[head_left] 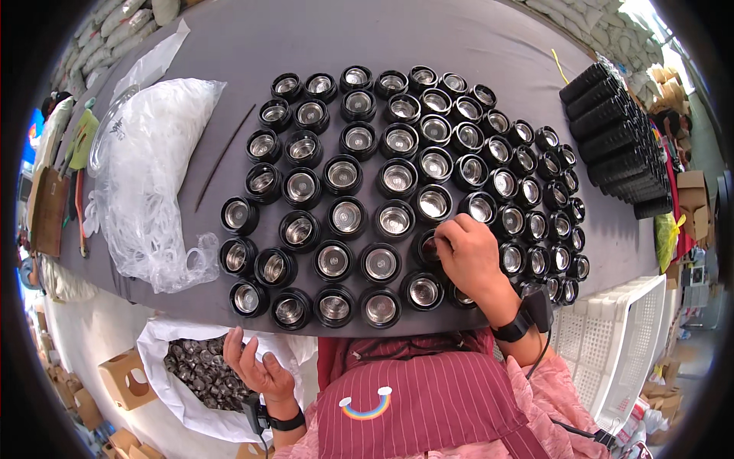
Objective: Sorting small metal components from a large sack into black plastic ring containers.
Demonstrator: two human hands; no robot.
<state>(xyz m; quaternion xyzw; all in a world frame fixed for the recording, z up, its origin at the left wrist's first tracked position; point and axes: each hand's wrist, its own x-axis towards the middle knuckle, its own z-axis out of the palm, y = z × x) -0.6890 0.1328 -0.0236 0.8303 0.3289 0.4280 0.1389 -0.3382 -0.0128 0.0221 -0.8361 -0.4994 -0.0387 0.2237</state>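
Many black round cup-shaped pieces (398,176) with shiny silvery insides stand in rows on the grey-covered table (306,30). My right hand (470,256) reaches over the near part of the rows. Its fingers are curled together at one black piece (425,246), whose inside looks dark reddish; whatever the fingertips hold is hidden. Off the table's front edge, my left hand (260,369) is held palm up with fingers apart and nothing in it. Beside it stands an open white sack (164,333) holding many small dark glossy parts (200,371).
A bulging clear plastic bag (157,168) of pale pieces lies on the table's left, with a thin dark rod (225,157) alongside. Black cylinders (615,138) are stacked at the right edge. White plastic crates (612,344) stand below right, and a cardboard box (126,379) sits at lower left.
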